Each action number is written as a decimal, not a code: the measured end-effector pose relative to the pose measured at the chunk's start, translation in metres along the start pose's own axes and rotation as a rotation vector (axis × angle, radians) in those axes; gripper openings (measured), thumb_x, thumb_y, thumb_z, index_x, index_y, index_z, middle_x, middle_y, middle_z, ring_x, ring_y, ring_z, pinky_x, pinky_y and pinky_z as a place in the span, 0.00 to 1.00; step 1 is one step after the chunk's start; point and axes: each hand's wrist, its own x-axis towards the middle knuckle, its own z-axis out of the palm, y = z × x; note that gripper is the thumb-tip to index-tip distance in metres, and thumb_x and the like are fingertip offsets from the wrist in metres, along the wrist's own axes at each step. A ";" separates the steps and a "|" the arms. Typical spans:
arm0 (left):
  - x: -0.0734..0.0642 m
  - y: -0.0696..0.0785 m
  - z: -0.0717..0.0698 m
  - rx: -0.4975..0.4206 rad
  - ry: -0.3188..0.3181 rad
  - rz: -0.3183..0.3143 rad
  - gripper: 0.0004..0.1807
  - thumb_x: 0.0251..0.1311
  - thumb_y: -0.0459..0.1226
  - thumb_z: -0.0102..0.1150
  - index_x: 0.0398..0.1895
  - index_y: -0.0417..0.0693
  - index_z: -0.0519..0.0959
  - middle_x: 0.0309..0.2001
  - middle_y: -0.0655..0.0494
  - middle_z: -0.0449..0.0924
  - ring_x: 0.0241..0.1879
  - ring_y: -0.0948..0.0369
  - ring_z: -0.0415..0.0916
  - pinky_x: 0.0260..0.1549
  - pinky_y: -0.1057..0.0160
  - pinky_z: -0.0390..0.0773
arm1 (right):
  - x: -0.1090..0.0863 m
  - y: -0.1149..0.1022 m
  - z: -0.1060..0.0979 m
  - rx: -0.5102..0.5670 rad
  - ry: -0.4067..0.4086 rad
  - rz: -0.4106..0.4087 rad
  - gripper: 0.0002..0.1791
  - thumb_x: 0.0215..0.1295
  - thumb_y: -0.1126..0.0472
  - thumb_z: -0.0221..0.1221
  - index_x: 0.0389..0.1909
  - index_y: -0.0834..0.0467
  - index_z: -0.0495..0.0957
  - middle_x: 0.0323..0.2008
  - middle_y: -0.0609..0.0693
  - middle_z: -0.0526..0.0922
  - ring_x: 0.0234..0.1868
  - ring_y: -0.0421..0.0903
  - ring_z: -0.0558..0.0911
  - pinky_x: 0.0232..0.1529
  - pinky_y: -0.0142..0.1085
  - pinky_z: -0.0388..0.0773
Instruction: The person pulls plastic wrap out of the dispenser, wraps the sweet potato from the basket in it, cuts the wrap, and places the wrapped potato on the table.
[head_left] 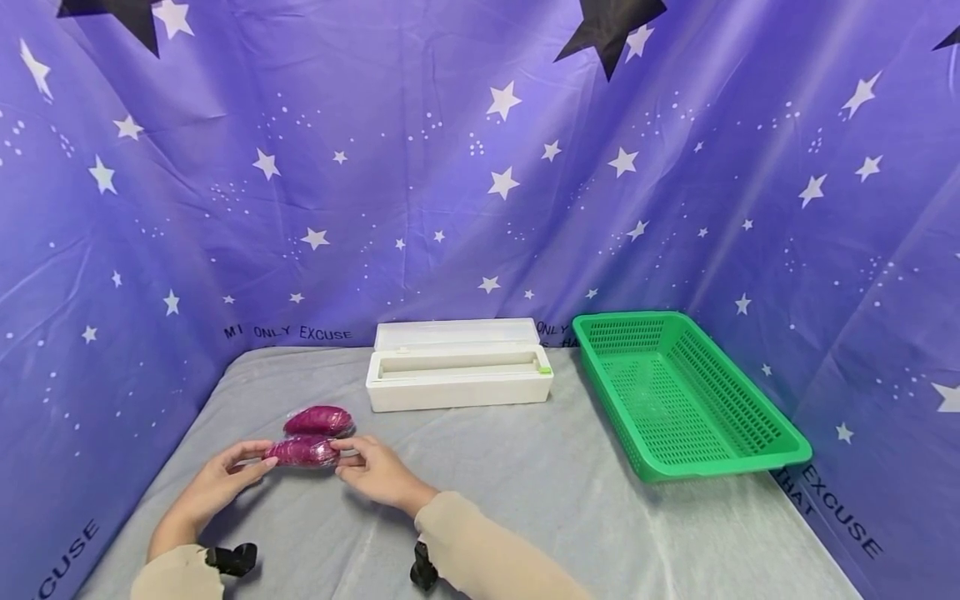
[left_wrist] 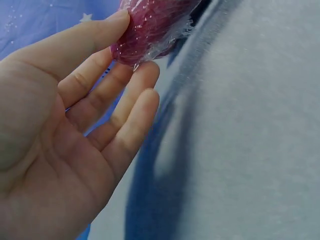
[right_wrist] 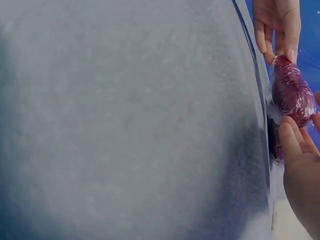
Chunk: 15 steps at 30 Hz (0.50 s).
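Note:
A purple sweet potato (head_left: 303, 452) wrapped in clear cling film is held level between both hands. My left hand (head_left: 210, 487) pinches its left end between thumb and fingers. At the other end, the fingers and thumb of my right hand (head_left: 382, 473) grip the wrapped tip. Just behind it lies a second wrapped purple sweet potato (head_left: 322, 419), partly covered by the front one. In the left wrist view, loose film crinkles along the side of the held sweet potato (left_wrist: 152, 32). Both its ends show in the right wrist view, with a hand at each.
A white cling film dispenser box (head_left: 461, 392) stands at the back middle, its clear lid (head_left: 457, 333) raised. To the right is a green plastic basket (head_left: 637, 417) with slotted sides. Grey cloth (head_left: 510, 492) covers the table, and a purple star-patterned curtain (head_left: 420, 200) surrounds it.

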 end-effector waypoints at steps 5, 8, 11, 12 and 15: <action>0.002 -0.004 0.003 0.060 0.001 -0.052 0.30 0.68 0.47 0.62 0.64 0.36 0.72 0.56 0.42 0.77 0.50 0.62 0.72 0.46 0.62 0.74 | 0.000 0.005 0.002 -0.012 -0.016 0.006 0.23 0.65 0.70 0.62 0.62 0.61 0.76 0.53 0.51 0.75 0.53 0.44 0.82 0.49 0.23 0.76; 0.003 -0.004 0.005 0.058 -0.009 -0.084 0.31 0.68 0.47 0.62 0.64 0.35 0.71 0.56 0.42 0.78 0.50 0.62 0.72 0.46 0.61 0.73 | 0.000 0.008 0.002 -0.075 -0.032 -0.011 0.25 0.66 0.69 0.61 0.64 0.62 0.75 0.54 0.50 0.75 0.53 0.43 0.81 0.50 0.23 0.76; 0.004 -0.005 0.005 0.054 -0.019 -0.113 0.32 0.69 0.47 0.61 0.66 0.33 0.69 0.57 0.42 0.77 0.49 0.63 0.72 0.46 0.62 0.73 | 0.000 0.010 0.000 -0.187 -0.054 -0.052 0.26 0.67 0.68 0.60 0.66 0.61 0.73 0.56 0.52 0.76 0.53 0.41 0.81 0.51 0.23 0.74; 0.004 -0.005 0.005 0.054 -0.022 -0.118 0.32 0.69 0.47 0.61 0.66 0.33 0.69 0.57 0.42 0.77 0.49 0.64 0.72 0.45 0.62 0.73 | 0.000 0.010 -0.001 -0.220 -0.061 -0.066 0.26 0.67 0.68 0.60 0.67 0.61 0.73 0.56 0.52 0.76 0.53 0.40 0.80 0.52 0.23 0.74; 0.005 -0.006 0.005 0.041 -0.028 -0.126 0.32 0.70 0.47 0.60 0.67 0.33 0.68 0.57 0.43 0.76 0.49 0.65 0.72 0.45 0.64 0.73 | -0.001 0.008 -0.004 -0.299 -0.088 -0.084 0.27 0.68 0.66 0.59 0.69 0.60 0.71 0.59 0.53 0.75 0.54 0.40 0.79 0.53 0.23 0.73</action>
